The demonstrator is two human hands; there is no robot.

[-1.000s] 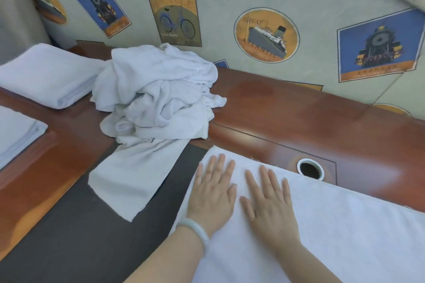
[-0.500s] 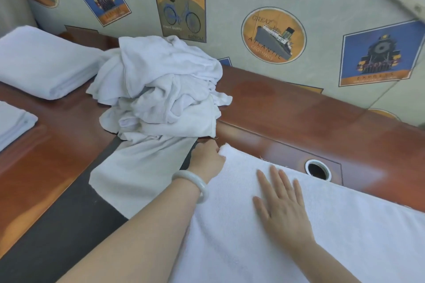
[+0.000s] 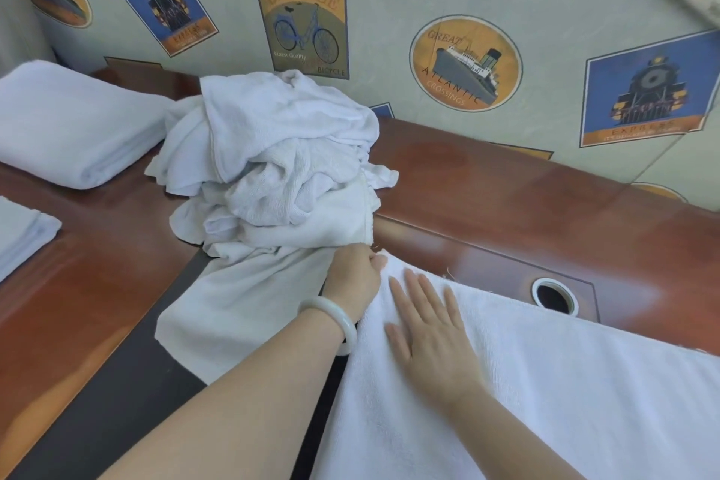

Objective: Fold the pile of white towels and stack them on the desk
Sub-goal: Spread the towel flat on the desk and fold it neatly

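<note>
A white towel (image 3: 565, 394) lies spread flat on the desk at the lower right. My left hand (image 3: 356, 277), with a pale bangle on the wrist, pinches the towel's far left corner. My right hand (image 3: 432, 331) presses flat on the towel just right of that corner, fingers straight. A crumpled pile of white towels (image 3: 280, 171) sits behind my left hand, one towel trailing down toward me. Folded white towels (image 3: 74, 129) lie at the far left, and another folded towel (image 3: 19, 234) shows at the left edge.
The reddish wooden desk (image 3: 506, 187) has a dark inlay (image 3: 128, 382) in front and a round cable hole (image 3: 555, 296) beside the towel's far edge. A wall with poster prints (image 3: 463, 62) stands close behind.
My left hand lifted off the towel, moved to its far left corner and took hold of it. My right hand slid slightly left along the towel, staying flat.
</note>
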